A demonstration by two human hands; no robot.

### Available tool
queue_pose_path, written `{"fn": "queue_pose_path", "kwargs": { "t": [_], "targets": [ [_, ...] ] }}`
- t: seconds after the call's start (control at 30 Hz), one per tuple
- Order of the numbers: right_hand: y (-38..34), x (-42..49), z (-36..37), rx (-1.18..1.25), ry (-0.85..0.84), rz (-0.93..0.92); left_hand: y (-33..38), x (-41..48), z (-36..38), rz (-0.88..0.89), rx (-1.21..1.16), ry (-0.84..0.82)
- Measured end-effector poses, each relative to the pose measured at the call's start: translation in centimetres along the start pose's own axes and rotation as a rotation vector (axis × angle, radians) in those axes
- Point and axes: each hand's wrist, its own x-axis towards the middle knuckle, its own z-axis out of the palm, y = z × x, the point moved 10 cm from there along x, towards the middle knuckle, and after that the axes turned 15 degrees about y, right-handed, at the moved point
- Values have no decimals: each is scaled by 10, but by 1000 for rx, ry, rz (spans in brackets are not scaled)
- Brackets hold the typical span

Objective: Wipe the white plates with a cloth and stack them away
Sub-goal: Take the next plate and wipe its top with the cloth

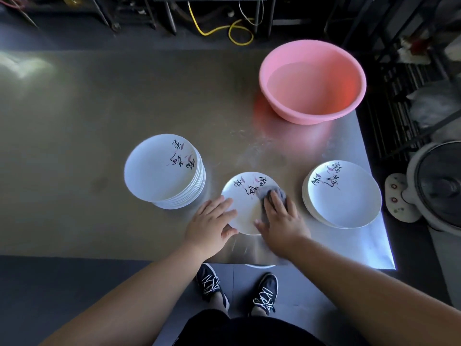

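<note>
There it was, one white plate [243, 198] lay flat on the steel table [99, 121], near the front edge and right in front of the person. The left hand [209, 226] was laid on the plate's left rim, fingers straight and flat across the top, thumb tucked against the near edge. It was steadying the plate, not clenching it. The right hand [280, 221] was spread palm-down over the plate's right side, fingers pressing a bunched grey cloth [273, 192] onto the surface beside the painted lettering. Both hands were on the same plate, close together but not touching each other.

To the left stood a tall stack of plates [159, 168], just beside the one being wiped but clear of it. To the right sat a lower stack [341, 193], near the table's right edge. Further back on the right, a pink basin [311, 81] held what looked like water. Off the table on the far right stood a grey cooker [436, 186]. Below, dark shoes with white laces [264, 293] stood on the floor.
</note>
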Motion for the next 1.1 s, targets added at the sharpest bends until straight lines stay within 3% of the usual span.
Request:
{"fn": "queue_pose_path", "kwargs": {
  "t": [0.1,0.23,0.33,0.43,0.57,0.8,0.97,1.1],
  "targets": [
    [5,30,-8,-8,11,-44,3,0,-3,-74,42,3],
    [0,-24,10,-35,-79,-42,23,-4,-6,-137,89,-16],
    [-1,-51,17,-57,-153,-97,35,3,-4,-78,93,-100],
    [11,-16,-3,-47,-54,-111,17,15,-4,-21,57,-166],
    [19,18,-12,7,-7,-84,0,16,-5,52,81,-134],
    [2,-24,10,76,-88,63,5,17,-10,41,26,-14],
    [8,29,-12,54,16,4,7,15,-7,-2,52,-28],
    [0,-31,16,59,-82,35,30,14,-13,1,105,-8]
  ]
}}
